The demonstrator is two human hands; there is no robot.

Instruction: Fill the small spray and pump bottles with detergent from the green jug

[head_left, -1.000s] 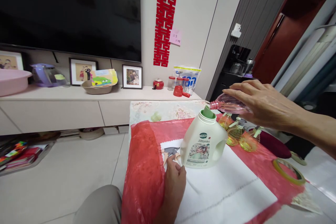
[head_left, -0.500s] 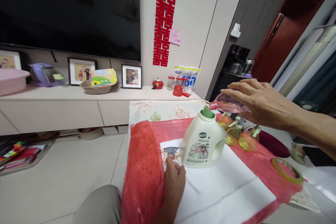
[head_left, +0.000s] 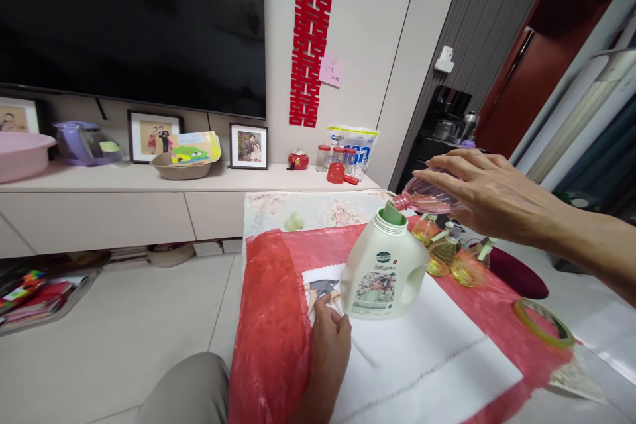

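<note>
A pink bottle (head_left: 431,199) is clasped by the right hand (head_left: 489,195) over the detergent jug (head_left: 385,271); the left hand (head_left: 330,344), at 7 o'clock, is curled, grip unclear.

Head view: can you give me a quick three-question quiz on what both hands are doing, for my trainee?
1. True or false: the right hand holds the pink bottle tilted, neck at the white jug's mouth.
2. The left hand is: A on the jug's handle; B resting on the white paper beside the jug's base; C holding tape.
3. Fill in: the jug's spout is ___ in colour.
Key: 1 true; 2 B; 3 green.
</note>
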